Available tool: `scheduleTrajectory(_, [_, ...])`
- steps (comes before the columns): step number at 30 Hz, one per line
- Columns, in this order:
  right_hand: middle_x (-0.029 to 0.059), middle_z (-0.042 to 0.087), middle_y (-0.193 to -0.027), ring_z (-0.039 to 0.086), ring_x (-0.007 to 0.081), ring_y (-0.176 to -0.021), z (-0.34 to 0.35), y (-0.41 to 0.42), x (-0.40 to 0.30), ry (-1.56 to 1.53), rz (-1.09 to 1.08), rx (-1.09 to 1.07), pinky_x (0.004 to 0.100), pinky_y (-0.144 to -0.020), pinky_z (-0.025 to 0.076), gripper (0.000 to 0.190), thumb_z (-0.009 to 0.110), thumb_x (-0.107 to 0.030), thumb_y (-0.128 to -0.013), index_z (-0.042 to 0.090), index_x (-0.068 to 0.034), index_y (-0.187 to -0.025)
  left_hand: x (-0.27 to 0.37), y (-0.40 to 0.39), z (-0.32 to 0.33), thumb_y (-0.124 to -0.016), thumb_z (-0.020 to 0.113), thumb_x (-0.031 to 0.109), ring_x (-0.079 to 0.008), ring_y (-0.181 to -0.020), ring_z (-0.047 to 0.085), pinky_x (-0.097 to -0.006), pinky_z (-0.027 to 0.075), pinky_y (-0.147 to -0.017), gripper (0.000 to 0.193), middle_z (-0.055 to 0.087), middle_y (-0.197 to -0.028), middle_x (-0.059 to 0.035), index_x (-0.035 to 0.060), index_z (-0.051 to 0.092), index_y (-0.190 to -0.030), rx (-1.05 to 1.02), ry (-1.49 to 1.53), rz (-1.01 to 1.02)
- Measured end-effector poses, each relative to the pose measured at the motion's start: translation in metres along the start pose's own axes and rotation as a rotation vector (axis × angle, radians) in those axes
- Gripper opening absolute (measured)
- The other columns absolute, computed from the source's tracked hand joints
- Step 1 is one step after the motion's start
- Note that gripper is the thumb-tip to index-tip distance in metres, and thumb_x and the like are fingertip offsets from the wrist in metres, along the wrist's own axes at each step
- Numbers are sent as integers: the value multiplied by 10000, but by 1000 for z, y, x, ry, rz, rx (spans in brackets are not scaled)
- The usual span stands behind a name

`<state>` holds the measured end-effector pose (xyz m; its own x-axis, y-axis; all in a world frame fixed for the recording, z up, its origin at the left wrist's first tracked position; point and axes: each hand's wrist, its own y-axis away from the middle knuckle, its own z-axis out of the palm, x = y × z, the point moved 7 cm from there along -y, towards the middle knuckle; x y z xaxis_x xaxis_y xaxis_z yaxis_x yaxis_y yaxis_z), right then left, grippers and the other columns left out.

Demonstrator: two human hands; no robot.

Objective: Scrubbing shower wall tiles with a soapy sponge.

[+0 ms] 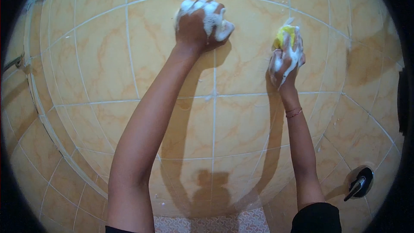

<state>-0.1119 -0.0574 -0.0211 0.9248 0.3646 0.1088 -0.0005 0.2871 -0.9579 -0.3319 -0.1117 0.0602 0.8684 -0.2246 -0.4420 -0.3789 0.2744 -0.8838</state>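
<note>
Both of my arms reach up to a wall of glossy orange-beige tiles (245, 123). White suds cover the knuckles and fingers of my left hand (202, 22), which is curled against the upper wall; what lies under its fingers is mostly hidden, so I cannot tell if it holds something. To the right, my right hand (288, 58), also foamy, holds a yellow sponge (278, 38) against the tiles. A thin reddish bracelet (293, 113) circles the right wrist. Small flecks of foam dot the wall between and below the hands.
A chrome lever tap (359, 186) juts from the right side wall. At the left, a pale vertical edge strip (64, 155) borders the wall, with a dark metal fitting (13, 64) near it. Patterned floor tiles (171, 225) show at the bottom.
</note>
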Motion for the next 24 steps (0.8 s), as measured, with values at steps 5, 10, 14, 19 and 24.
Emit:
scheduleTrajectory(5, [267, 507, -1384, 482, 432, -1274, 33, -44, 3, -245, 175, -214, 505, -1011, 384, 441, 488, -189, -940, 530, 34, -1317, 4, -4, 0, -694, 671, 328, -312, -780, 615, -444, 471, -713, 238, 623, -781, -82, 133, 597, -809, 27, 128, -22])
scheduleTrajectory(10, [212, 506, -1392, 434, 389, -1323, 35, -45, -133, -628, -167, 61, 484, -1126, 306, 456, 518, -168, -861, 566, -16, -1289, -14, 9, -18, -682, 682, 329, -321, -781, 623, -443, 491, -715, 249, 635, -795, -87, 134, 602, -816, 67, 168, -21])
scheduleTrajectory(14, [267, 589, -1214, 526, 423, -1184, 55, -68, -59, -457, -2, -224, 494, -1035, 394, 400, 537, -147, -855, 598, -7, -1225, -13, 17, -23, -663, 689, 305, -330, -749, 620, -437, 501, -683, 241, 631, -770, -94, 131, 595, -800, 122, 235, -56])
scheduleTrajectory(19, [246, 612, -1190, 562, 397, -1146, 38, -39, -38, -255, -148, -21, 476, -1016, 413, 341, 497, -134, -901, 611, -14, -1199, 1, 21, -20, -672, 690, 311, -338, -728, 610, -442, 487, -658, 229, 631, -765, -100, 130, 594, -772, 113, 211, 11])
scheduleTrajectory(24, [216, 450, -1449, 405, 394, -1377, -7, 96, -103, -425, -365, -448, 528, -1154, 263, 568, 567, -168, -807, 549, -96, -1370, -1, 33, -24, -677, 689, 307, -347, -704, 608, -434, 485, -635, 230, 623, -756, -104, 126, 595, -782, 113, 186, -43])
